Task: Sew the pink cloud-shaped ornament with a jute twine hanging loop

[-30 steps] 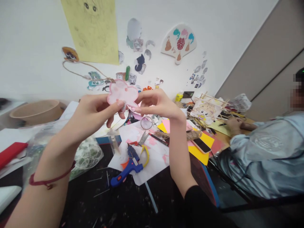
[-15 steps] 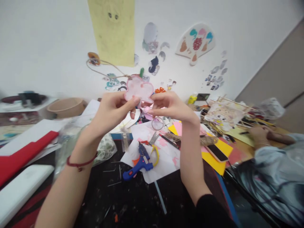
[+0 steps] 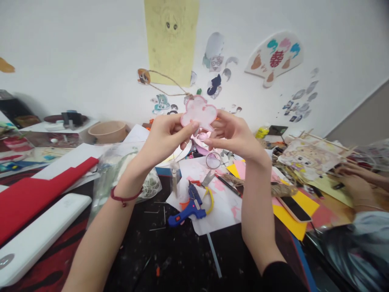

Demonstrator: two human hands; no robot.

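A pale cloud-shaped ornament (image 3: 199, 113) with a pink edge is held up in front of the wall. Its twine loop (image 3: 170, 94) stretches out to the upper left. My left hand (image 3: 172, 134) grips the lower left of the ornament, thumb on its face and fingers behind. My right hand (image 3: 235, 134) has its fingers at the right edge, partly hidden behind it, with the thumb lower down. Just below the ornament, between the hands, a small pink piece (image 3: 202, 138) shows; whether it hangs from the ornament I cannot tell.
Below lie a blue glue gun (image 3: 188, 213), scissors (image 3: 209, 198) and white paper (image 3: 225, 219). A phone (image 3: 294, 209) rests on yellow paper at right, near another person's hand (image 3: 357, 186). At left are a white bar-shaped device (image 3: 51, 231) and red material (image 3: 39, 198).
The view has turned left, so the whole scene sits farther right. Both hands still hold up the ornament. The other person's hands have shifted toward the drawing at right.
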